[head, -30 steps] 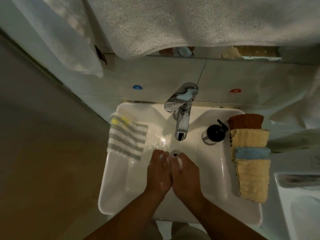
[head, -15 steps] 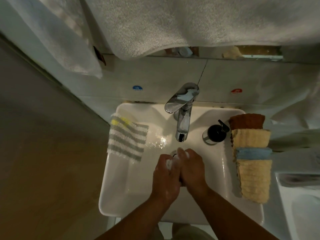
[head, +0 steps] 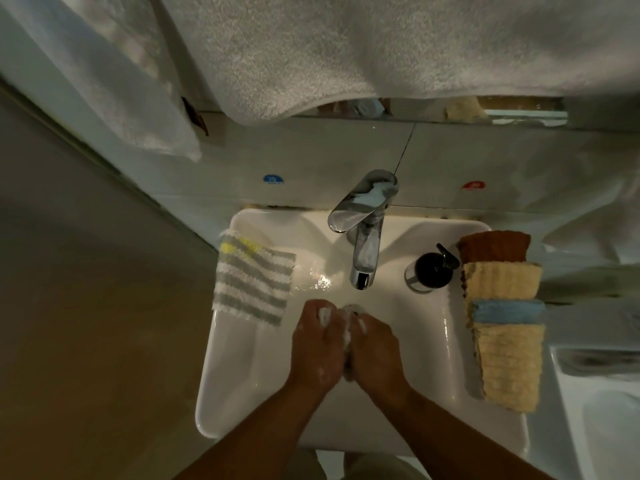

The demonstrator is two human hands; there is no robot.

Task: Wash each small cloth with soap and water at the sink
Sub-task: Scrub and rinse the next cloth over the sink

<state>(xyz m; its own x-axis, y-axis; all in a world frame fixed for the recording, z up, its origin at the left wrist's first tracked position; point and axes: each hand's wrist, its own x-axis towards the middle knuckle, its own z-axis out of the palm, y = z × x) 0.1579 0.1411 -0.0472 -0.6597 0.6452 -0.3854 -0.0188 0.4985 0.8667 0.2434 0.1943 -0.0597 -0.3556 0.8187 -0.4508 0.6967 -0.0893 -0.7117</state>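
White and soapy, a small wadded cloth (head: 346, 332) sits squeezed between the 2 hands over the middle of the sink (head: 221, 375), only slivers of it showing past the knuckles. The left hand (head: 317, 344) and right hand (head: 375, 351) are pressed together side by side, fingers curled in around the cloth, flecks of lather on the skin. From the hands, the chrome faucet (head: 363, 230) stands at 12 o'clock, its spout pointing down toward them. At 10 o'clock a grey-and-white striped cloth (head: 252, 282) with a yellow patch lies draped over the basin's left rim. At 1 o'clock a dark soap dispenser (head: 431, 270) stands on the ledge, and at 3 o'clock 4 folded cloths (head: 509, 365) overlap in a row along the right rim: brown, yellow, blue, yellow. A big pale towel (head: 346, 46) hangs overhead.
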